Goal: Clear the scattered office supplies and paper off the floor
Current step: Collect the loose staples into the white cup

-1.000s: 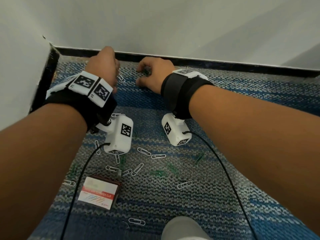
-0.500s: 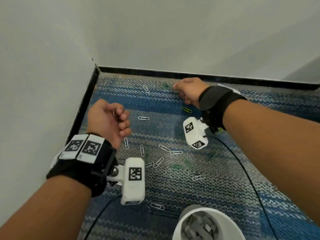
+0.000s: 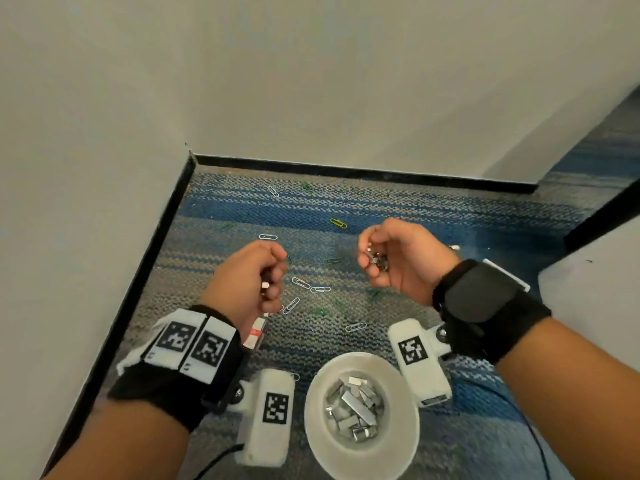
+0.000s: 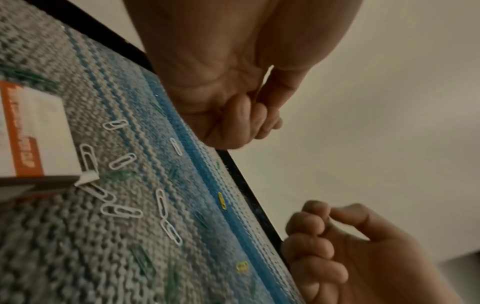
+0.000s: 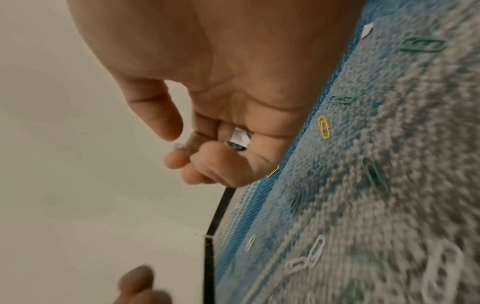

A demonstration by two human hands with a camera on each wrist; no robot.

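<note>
My left hand (image 3: 270,289) hovers above the striped carpet (image 3: 242,209), fingers curled into a fist with a small pale piece (image 3: 265,285) showing between them. In the left wrist view that hand (image 4: 241,125) is tightly curled and its contents are hidden. My right hand (image 3: 372,263) is level with it, palm turned inward, holding a clump of silver staples (image 3: 376,259), which also show in the right wrist view (image 5: 239,139). Below both hands stands a white bowl (image 3: 315,410) holding several staple strips (image 3: 356,407). White, green and yellow paper clips (image 3: 300,283) lie scattered on the carpet.
A red-and-white paper clip box (image 3: 255,336) lies partly under my left hand. White walls with a black skirting (image 3: 346,171) close the corner at the left and the far side. A pale surface edge (image 3: 588,271) juts in at the right. A black cable (image 3: 540,445) trails from my right wrist.
Both hands have lifted off the carpet by the far wall and drawn back toward me, still curled. The view has tilted up and the bowl has come fully into sight.
</note>
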